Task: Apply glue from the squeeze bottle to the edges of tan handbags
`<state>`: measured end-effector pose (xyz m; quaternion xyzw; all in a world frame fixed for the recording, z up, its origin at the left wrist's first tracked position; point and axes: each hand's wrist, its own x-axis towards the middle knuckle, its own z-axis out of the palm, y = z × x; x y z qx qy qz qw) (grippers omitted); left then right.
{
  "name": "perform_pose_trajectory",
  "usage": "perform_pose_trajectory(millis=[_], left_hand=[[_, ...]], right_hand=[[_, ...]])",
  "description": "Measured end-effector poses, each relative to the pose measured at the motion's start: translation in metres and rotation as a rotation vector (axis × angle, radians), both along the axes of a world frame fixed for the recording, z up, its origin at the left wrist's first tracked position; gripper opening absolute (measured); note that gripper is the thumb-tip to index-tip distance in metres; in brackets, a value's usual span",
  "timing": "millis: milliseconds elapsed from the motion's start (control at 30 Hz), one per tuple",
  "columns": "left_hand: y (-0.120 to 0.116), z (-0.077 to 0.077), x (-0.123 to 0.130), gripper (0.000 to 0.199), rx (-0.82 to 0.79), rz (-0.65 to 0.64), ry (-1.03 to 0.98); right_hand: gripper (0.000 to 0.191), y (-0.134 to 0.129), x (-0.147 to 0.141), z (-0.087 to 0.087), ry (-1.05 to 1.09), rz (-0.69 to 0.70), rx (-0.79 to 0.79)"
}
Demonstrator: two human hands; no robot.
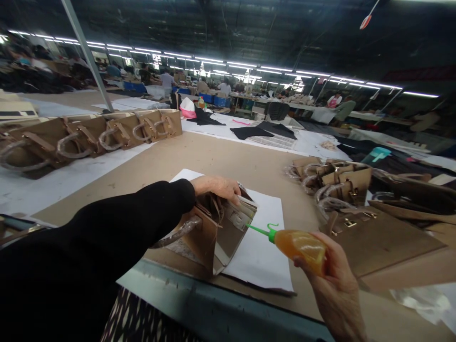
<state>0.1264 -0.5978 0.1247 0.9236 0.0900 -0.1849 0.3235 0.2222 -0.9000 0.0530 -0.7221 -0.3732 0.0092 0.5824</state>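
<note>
A tan handbag (pixel 203 237) lies tipped over on a white sheet (pixel 263 247) in front of me, its inside facing right. My left hand (pixel 219 187) reaches across the bag, fingers curled over the upper edge of its panel. In my right hand (pixel 333 280) is a squeeze bottle (pixel 301 247) of amber liquid with a green cap. The bottle's thin green nozzle points left, and its tip is at the bag's open edge beside a pale patch on the lining. Whether the tip touches the bag I cannot tell. A plastic-wrapped handle (pixel 178 232) hangs at the bag's left.
A row of tan handbags (pixel 117 130) stands at the left. More handbags (pixel 342 183) crowd the right side, near a flat tan bag (pixel 384 237). Black pieces (pixel 263 130) lie farther back. The table's front edge (pixel 213 299) runs close to me. People work in the background.
</note>
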Motion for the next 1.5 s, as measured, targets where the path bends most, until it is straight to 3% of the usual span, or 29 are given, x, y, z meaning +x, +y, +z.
perform_pose_trajectory(millis=[533, 900, 1033, 1300, 1500], left_hand=[[-0.004, -0.001, -0.001, 0.031, 0.097, -0.043, -0.036], [-0.009, 0.002, -0.008, 0.032, 0.106, -0.015, -0.029], [-0.011, 0.004, -0.01, 0.031, 0.11, -0.012, -0.022], [-0.008, -0.001, -0.009, 0.03, 0.093, -0.031, -0.047], [-0.014, 0.004, -0.011, 0.026, 0.14, -0.02, -0.039]], right_hand=[[0.047, -0.012, -0.029, -0.02, 0.214, -0.029, -0.054], [0.044, -0.016, -0.036, -0.045, 0.142, 0.011, -0.094], [0.044, -0.016, -0.04, -0.038, 0.141, 0.019, -0.051], [0.049, -0.011, -0.028, -0.004, 0.014, -0.081, 0.043], [0.049, -0.012, -0.029, -0.011, 0.034, -0.06, 0.029]])
